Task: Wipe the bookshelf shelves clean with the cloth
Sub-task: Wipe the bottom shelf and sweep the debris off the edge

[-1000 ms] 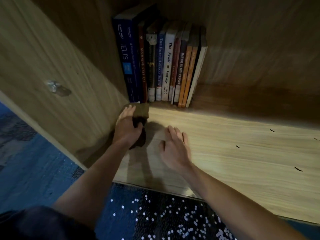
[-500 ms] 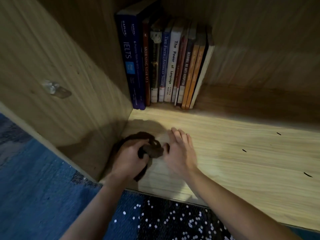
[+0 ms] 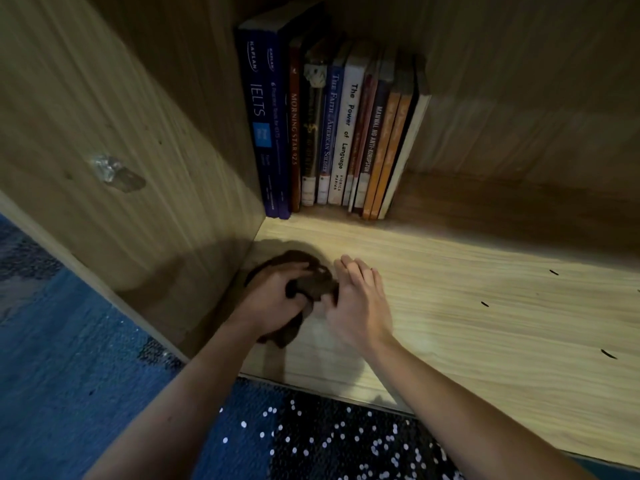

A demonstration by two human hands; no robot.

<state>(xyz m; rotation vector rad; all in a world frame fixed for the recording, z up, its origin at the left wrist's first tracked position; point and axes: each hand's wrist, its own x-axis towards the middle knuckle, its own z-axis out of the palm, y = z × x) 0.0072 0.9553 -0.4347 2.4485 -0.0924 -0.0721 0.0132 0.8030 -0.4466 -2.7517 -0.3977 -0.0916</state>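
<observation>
The bunched brown cloth [image 3: 317, 287] is gripped by the left hand [image 3: 273, 301], the right hand [image 3: 360, 299] is laid flat and open just beside it, and the shelf board [image 3: 502, 323] to its right is judged largely unwiped.

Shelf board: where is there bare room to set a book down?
Widest bare patch: the shelf board right of the right hand, with only small dark marks. A narrower bare strip runs between the books and both hands. Crowded: the front left corner by the side panel, where the left hand grips the cloth.
</observation>
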